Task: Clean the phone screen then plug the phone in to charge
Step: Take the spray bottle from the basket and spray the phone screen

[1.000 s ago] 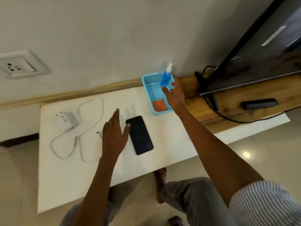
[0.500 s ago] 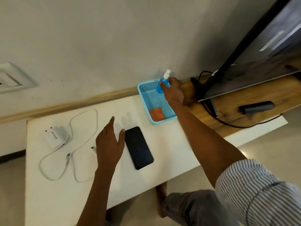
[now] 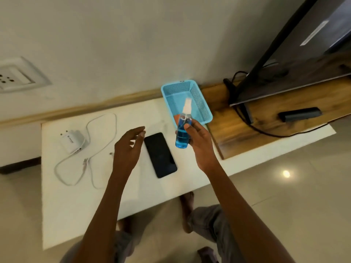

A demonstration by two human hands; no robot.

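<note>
Right hand (image 3: 199, 143) wrapped around clear spray bottle of blue liquid (image 3: 182, 132), white nozzle up, held above white table (image 3: 79, 205) just right of black rectangular phone (image 3: 160, 155). Phone flat, screen up, mid-table. Left hand (image 3: 127, 149) empty, fingers loosely spread, hovering just left of phone. White charger adapter (image 3: 72, 141) and coiled white cable (image 3: 95, 149) far left. Blue mesh plastic basket (image 3: 201, 103) at far edge, behind bottle.

Home living room: a television (image 3: 296, 54) is standing on a wooden shelf (image 3: 266, 118), wall socket (image 3: 13, 76) showing, tiled floor (image 3: 284, 196) gleaming.
</note>
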